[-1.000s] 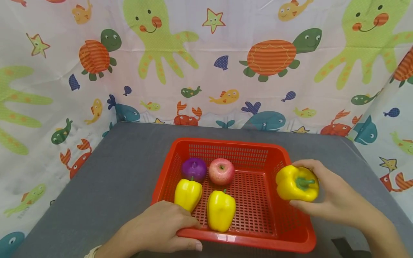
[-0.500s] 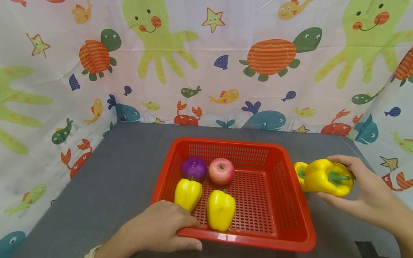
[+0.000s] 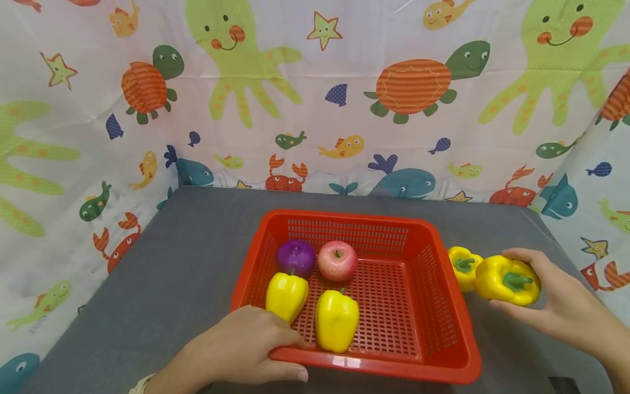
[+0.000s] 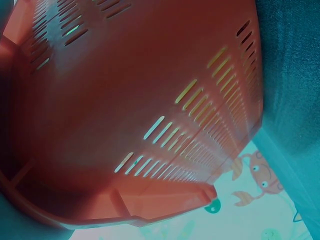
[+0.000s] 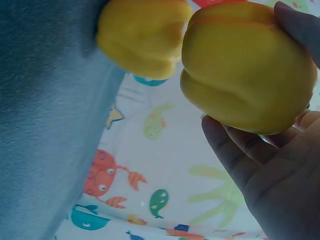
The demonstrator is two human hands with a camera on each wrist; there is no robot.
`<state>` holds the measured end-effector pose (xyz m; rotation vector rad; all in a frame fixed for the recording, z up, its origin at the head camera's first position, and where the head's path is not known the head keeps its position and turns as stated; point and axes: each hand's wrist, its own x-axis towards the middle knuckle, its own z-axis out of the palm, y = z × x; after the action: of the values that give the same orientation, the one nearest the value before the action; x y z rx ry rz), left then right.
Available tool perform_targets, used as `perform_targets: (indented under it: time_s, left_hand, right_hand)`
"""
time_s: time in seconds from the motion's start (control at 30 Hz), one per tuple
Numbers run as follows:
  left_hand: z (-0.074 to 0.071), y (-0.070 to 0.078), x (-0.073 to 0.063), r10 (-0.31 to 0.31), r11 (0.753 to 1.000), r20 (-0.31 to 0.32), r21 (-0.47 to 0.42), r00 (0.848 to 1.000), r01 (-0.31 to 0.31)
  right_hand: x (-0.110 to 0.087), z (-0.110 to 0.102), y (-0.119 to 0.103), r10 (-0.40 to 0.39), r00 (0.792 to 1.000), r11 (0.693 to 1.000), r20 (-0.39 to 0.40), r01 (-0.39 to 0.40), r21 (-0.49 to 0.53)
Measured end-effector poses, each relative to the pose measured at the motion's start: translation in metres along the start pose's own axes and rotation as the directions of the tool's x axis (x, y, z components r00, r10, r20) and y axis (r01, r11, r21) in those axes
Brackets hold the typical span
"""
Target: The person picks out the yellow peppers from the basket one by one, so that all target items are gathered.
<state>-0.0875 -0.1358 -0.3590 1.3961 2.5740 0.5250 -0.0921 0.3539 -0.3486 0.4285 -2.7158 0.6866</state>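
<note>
Holding a glossy yellow bell pepper with a green stem (image 3: 507, 281), the right hand (image 3: 558, 298) is curling thumb and fingers round it, outside the red perforated plastic basket (image 3: 394, 368); the left hand (image 3: 248, 350) is gripping the near rim. Setting down seems under way, calling for lowering, then loosening. Compared with a second ago, the pepper is hanging farther right, beyond the basket's wall.

I'm seeing the left hand (image 3: 246, 345) gripping the near rim of a red basket (image 3: 394, 373) on a grey bench (image 3: 197, 257). Right hand (image 3: 566, 298) is holding a yellow pepper (image 3: 497, 276) right of the basket, green stem showing; I'm not managing to tell if it's touching the bench. Second pepper (image 3: 462, 280) is sitting between it and the basket. Inside, purple onion (image 3: 296, 262), red apple (image 3: 337, 261) and two more peppers (image 3: 337, 325) are lying toward the left. Sea-animal curtain (image 3: 315, 109) is hanging behind.
</note>
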Motion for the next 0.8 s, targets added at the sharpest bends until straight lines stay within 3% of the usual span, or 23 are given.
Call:
perform_targets:
  time_s: [0.37, 0.8]
  left_hand:
    - [0.0, 0.0, 0.0, 0.0, 1.0, 0.006, -0.008, 1.0, 0.0]
    - [0.001, 0.0, 0.0, -0.008, 1.0, 0.007, -0.015, 1.0, 0.008]
  right_hand:
    - [-0.001, 0.003, 0.036, 0.071, 0.997, 0.997, 0.031, -0.071, -0.008]
    - [-0.001, 0.017, 0.056, 0.162, 0.98, 0.987, 0.114, -0.161, -0.013]
